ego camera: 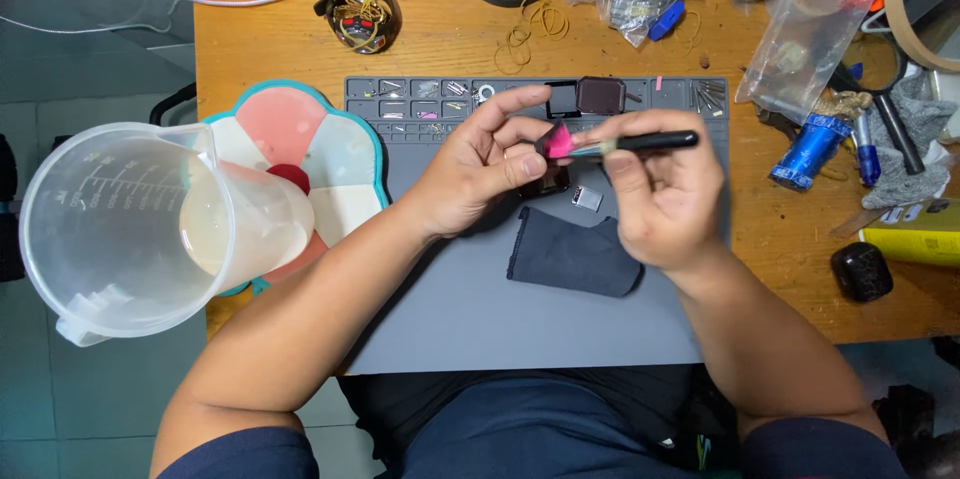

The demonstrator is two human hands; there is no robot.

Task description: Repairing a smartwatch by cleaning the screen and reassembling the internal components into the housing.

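Two things meet above the grey mat: a pink pick, pinched in my left hand, and a black tool my right hand grips closed. Both forearms angle inward over the bench.

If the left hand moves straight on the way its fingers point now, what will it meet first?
Probably the right hand and the black tool it holds; the left hand points right, toward them, nearly touching, though depth is unclear.
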